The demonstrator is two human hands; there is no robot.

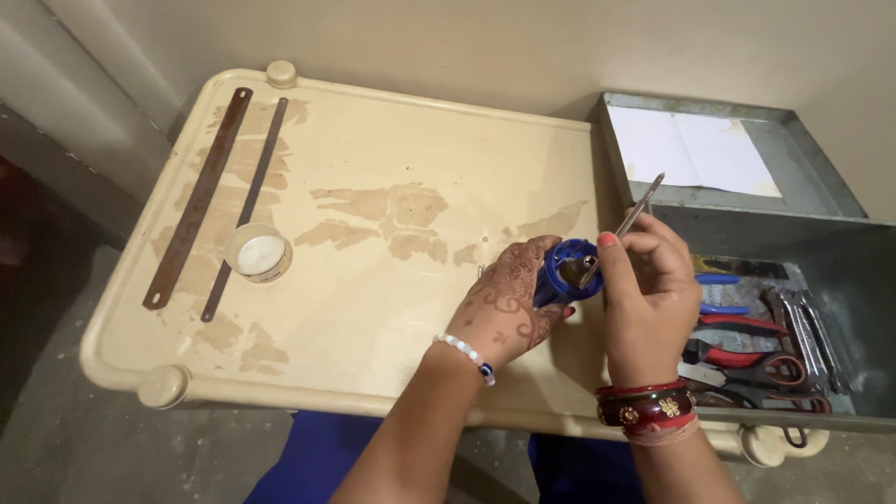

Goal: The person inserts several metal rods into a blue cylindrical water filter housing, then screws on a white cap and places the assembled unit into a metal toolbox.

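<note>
L hand (509,303) gripping ribbed blue plastic cylinder (567,271), R hand (649,289) pinching thin metal tweezers (627,224) w/ fingertips.

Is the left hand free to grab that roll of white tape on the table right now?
Probably not: the left hand is wrapped around a blue cylinder. The white tape roll lies apart to its left, nothing blocking the way.

Left hand (509,303) grips a blue handle (566,271); right hand (651,289) pokes a thin metal tool (635,215) (angled) in.
</note>
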